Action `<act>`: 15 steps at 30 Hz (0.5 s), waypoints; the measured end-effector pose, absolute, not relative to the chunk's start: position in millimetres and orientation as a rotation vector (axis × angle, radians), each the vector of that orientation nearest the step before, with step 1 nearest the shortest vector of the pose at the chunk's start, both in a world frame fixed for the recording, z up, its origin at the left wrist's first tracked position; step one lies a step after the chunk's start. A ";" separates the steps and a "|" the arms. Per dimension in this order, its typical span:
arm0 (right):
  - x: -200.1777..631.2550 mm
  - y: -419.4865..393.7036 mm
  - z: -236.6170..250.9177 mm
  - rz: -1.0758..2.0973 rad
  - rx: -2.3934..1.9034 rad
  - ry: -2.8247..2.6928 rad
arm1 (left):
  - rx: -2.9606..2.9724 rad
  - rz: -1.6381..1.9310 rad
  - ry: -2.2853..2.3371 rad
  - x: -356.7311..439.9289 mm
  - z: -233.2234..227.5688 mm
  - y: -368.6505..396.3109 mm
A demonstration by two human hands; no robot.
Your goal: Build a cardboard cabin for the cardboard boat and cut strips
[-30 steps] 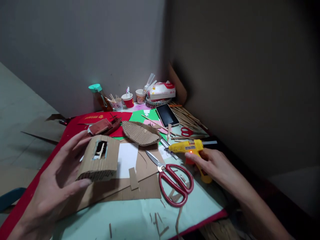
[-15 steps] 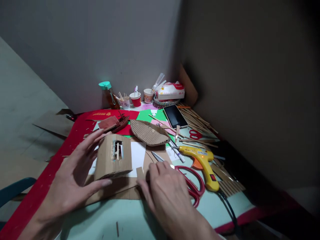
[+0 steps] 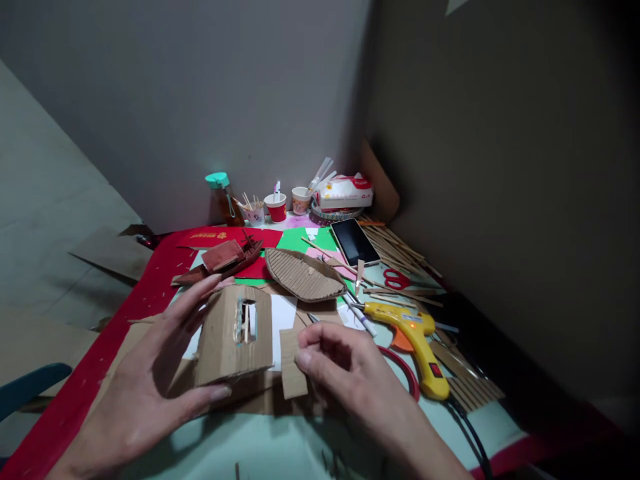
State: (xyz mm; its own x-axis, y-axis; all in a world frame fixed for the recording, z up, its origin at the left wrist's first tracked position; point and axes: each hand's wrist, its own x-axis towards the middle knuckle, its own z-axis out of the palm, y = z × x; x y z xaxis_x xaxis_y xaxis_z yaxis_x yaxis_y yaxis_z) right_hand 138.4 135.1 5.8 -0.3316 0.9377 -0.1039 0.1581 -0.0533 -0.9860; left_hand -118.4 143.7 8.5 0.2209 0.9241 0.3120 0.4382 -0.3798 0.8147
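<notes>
left hand [image 3: 145, 383] fingers gripping small corrugated cardboard house with cut-out window [image 3: 235, 337], right hand [image 3: 345, 370] fingers pinching narrow cardboard strip [image 3: 291, 363], yellow glue gun [image 3: 413, 337] near bench's right edge

One camera sits on the person's head, looking forward and down, close over the table [image 3: 280, 447] by the wall corner.

dim room | light from upper left | right wall dark | edges warped | hands softly blurred
</notes>
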 end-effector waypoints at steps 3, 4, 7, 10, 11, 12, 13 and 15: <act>144.3 133.8 10.6 1.674 -1.010 -1.208 | 1.978 0.965 1.289 -124.0 1.2 141.7; 145.2 133.4 11.1 1.695 -0.981 -1.148 | 2.008 0.929 1.312 -124.7 -0.4 140.9; 145.7 133.9 12.2 1.628 -1.008 -1.133 | 2.080 0.858 1.347 -122.1 -1.7 138.1; 144.5 137.6 15.2 1.555 -1.091 -1.180 | 2.146 0.837 1.367 -114.3 1.2 136.0; 143.9 139.1 16.2 1.546 -1.113 -1.190 | 2.167 0.828 1.375 -111.4 2.5 135.6; 143.3 140.5 17.2 1.543 -1.129 -1.191 | 2.177 0.823 1.387 -108.4 3.7 135.4; 142.5 141.5 18.0 1.541 -1.139 -1.186 | 2.172 0.822 1.402 -105.4 4.8 135.3; 140.7 142.5 19.5 1.554 -1.153 -1.163 | 2.159 0.825 1.415 -99.5 6.4 135.2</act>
State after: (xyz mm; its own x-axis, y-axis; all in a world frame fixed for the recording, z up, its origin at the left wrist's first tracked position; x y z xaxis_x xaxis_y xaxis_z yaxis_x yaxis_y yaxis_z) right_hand 140.7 142.5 19.5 -0.2077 0.9622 -0.1763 -0.1024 -0.2006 -0.9743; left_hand -99.5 135.2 6.4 0.3029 0.9211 0.2446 0.6660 -0.3882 0.6369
